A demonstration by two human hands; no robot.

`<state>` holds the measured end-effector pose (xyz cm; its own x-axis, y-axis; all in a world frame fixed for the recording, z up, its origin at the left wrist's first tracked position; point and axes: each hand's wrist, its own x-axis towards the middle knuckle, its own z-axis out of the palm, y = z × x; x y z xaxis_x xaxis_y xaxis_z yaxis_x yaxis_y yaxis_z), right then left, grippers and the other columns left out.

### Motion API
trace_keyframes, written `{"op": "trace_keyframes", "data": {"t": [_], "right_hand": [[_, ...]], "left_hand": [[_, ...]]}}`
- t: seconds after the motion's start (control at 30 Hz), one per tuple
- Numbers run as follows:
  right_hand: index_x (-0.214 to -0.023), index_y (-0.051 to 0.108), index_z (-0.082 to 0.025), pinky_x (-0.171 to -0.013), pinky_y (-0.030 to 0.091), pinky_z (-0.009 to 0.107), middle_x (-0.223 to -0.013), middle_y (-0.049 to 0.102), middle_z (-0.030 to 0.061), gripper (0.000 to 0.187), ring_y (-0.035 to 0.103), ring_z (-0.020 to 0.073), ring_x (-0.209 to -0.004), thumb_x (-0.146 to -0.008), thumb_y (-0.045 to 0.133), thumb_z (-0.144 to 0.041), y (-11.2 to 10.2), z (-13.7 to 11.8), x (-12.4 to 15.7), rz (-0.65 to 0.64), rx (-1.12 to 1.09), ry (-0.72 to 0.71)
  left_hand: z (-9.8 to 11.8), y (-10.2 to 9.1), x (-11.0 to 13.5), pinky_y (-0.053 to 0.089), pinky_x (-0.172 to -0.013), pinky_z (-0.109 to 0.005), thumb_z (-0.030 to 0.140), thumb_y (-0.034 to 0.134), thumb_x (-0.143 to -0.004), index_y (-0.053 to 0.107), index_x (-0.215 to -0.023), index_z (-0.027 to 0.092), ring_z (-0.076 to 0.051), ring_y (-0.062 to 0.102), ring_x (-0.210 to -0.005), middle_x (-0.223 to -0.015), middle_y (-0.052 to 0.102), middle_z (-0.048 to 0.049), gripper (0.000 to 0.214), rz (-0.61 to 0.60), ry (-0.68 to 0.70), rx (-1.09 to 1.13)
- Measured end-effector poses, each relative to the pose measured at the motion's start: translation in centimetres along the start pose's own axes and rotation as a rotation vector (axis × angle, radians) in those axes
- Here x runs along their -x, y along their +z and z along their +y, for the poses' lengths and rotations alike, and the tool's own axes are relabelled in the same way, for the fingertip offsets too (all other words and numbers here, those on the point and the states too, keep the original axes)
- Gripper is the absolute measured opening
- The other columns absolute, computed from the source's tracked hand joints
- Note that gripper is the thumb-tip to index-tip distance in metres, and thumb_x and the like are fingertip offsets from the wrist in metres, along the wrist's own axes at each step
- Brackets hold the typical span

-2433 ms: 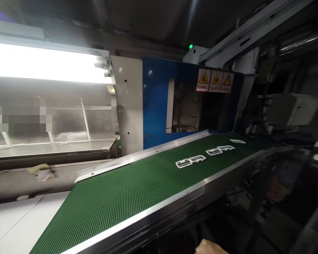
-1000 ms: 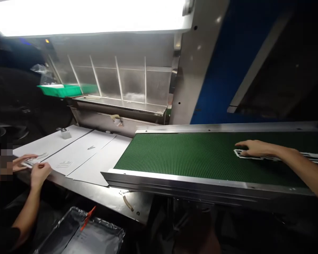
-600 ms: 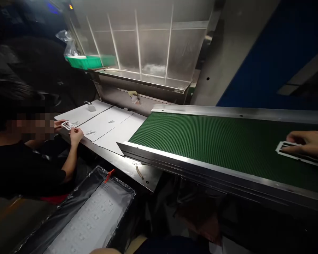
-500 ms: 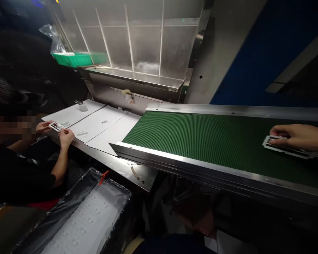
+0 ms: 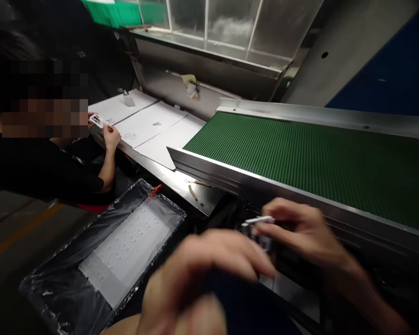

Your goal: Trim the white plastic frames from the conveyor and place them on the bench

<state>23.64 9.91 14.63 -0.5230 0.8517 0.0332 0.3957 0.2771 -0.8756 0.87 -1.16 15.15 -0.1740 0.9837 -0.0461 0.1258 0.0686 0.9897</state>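
Note:
My right hand [image 5: 300, 230] pinches a thin white frame-like part [image 5: 265, 219] between thumb and fingers, in front of the conveyor's near rail. A second pale piece seems to hang just below it, too blurred to tell apart. In the foreground my left hand [image 5: 209, 265] is smeared by motion. Its fingers are bent and reach toward the white part, with a gap between them and the thumb; nothing shows in its grasp. Beyond the rail lies the green ribbed conveyor belt [image 5: 265, 149].
At left a co-worker [image 5: 106, 144] holds a similar white frame [image 5: 98, 121] over white sheets [image 5: 153, 125] on a metal table. Below stands a plastic-lined tray [image 5: 59, 274] with white parts and an orange clip [image 5: 155, 191]. A green bin [image 5: 115, 14] sits at the back.
My right hand has lifted the white part off the belt and brought it nearer to me. My left hand has come into view. The camera has tilted down.

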Motion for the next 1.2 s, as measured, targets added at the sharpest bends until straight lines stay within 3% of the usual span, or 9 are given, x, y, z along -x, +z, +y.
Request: {"op": "trace_keyframes", "data": {"t": [0.13,0.27,0.4,0.67,0.8,0.93,1.07,1.13,1.2], "right_hand": [[-0.079,0.049,-0.018,-0.05,0.04,0.021,-0.072,0.065,0.0024,0.025,0.057,0.0115,-0.059,-0.078,0.063,-0.038,9.0,3.9,-3.3,-0.288,-0.486,0.271],[-0.08,0.05,-0.016,-0.05,0.037,0.021,-0.067,0.064,0.0019,0.03,0.053,0.0095,-0.055,-0.073,0.068,-0.04,13.5,6.9,-4.1,-0.426,-0.598,0.376],[-0.088,0.057,-0.015,-0.052,0.039,0.021,-0.075,0.065,0.0035,0.033,0.053,0.0083,-0.057,-0.075,0.064,-0.044,15.2,7.8,-4.4,-0.476,-0.723,0.453],[-0.09,0.062,-0.012,-0.054,0.043,0.021,-0.077,0.064,0.0063,0.038,0.058,0.0113,-0.066,-0.08,0.058,-0.048,15.3,9.0,-2.3,-0.51,-0.743,0.546],[-0.099,0.061,-0.013,-0.058,0.046,0.023,-0.084,0.067,0.0082,0.036,0.061,0.0127,-0.068,-0.087,0.046,-0.044,15.4,10.4,-2.8,-0.409,-0.409,0.452],[-0.104,0.06,-0.014,-0.075,0.048,0.03,-0.099,0.065,0.0101,0.035,0.061,0.0187,-0.089,-0.086,0.045,-0.04,16.0,13.2,-7.0,-0.228,0.021,0.367],[-0.125,0.046,-0.014,-0.103,0.027,0.043,-0.139,0.033,0.0167,0.057,0.033,0.0305,-0.127,-0.077,0.058,-0.043,17.5,15.7,-12.8,-0.122,0.285,0.306],[-0.133,0.035,-0.015,-0.104,0.017,0.051,-0.146,0.016,0.0186,0.074,0.017,0.036,-0.132,-0.072,0.063,-0.046,18.5,16.7,-15.1,-0.116,0.414,0.3],[-0.137,0.028,-0.015,-0.102,0.015,0.055,-0.145,0.016,0.0206,0.082,0.014,0.0385,-0.131,-0.07,0.064,-0.048,19.6,17.4,-16.8,-0.13,0.527,0.313]], "left_hand": [[-5.4,-0.4,-2.2,0.046,-0.09,-0.033,0.037,0.059,-0.082,0.054,-0.113,0.026,-0.022,0.056,-0.107,-0.116,0.06,-0.0041,0.034,0.007,-0.231,0.078],[-11.2,-1.7,-2.4,0.05,-0.081,-0.032,0.032,0.066,-0.076,0.053,-0.116,0.017,-0.021,0.063,-0.092,-0.103,0.065,-0.0077,0.045,-0.083,-0.451,0.3],[-13.7,-2.3,-1.4,0.051,-0.069,-0.029,0.031,0.068,-0.075,0.062,-0.1,0.012,-0.018,0.065,-0.074,-0.084,0.069,-0.0076,0.032,-0.007,-0.519,0.377],[-13.9,-2.3,-1.5,0.05,-0.063,-0.021,0.026,0.074,-0.069,0.063,-0.093,0.012,-0.014,0.066,-0.068,-0.077,0.07,-0.0046,0.03,0.168,-0.553,0.439],[-13.8,-2.2,-1.8,0.05,-0.062,-0.02,0.026,0.074,-0.068,0.063,-0.093,0.01,-0.014,0.066,-0.068,-0.077,0.071,-0.0058,0.031,0.181,-0.574,0.429],[-14.1,-2.5,-2.0,0.051,-0.061,-0.02,0.025,0.075,-0.067,0.063,-0.091,0.01,-0.014,0.066,-0.067,-0.074,0.07,-0.0052,0.031,0.227,-0.551,0.405],[-14.2,-3.0,-1.7,0.052,-0.06,-0.019,0.023,0.076,-0.066,0.063,-0.09,0.009,-0.014,0.066,-0.065,-0.072,0.07,-0.0039,0.031,0.298,-0.54,0.391],[-14.1,-3.2,-1.4,0.052,-0.06,-0.018,0.022,0.076,-0.066,0.064,-0.09,0.01,-0.013,0.066,-0.065,-0.072,0.07,-0.0038,0.03,0.334,-0.524,0.397],[-14.0,-3.5,-1.0,0.052,-0.061,-0.017,0.022,0.075,-0.067,0.064,-0.09,0.01,-0.013,0.066,-0.066,-0.071,0.07,-0.0036,0.029,0.375,-0.498,0.404]]}}
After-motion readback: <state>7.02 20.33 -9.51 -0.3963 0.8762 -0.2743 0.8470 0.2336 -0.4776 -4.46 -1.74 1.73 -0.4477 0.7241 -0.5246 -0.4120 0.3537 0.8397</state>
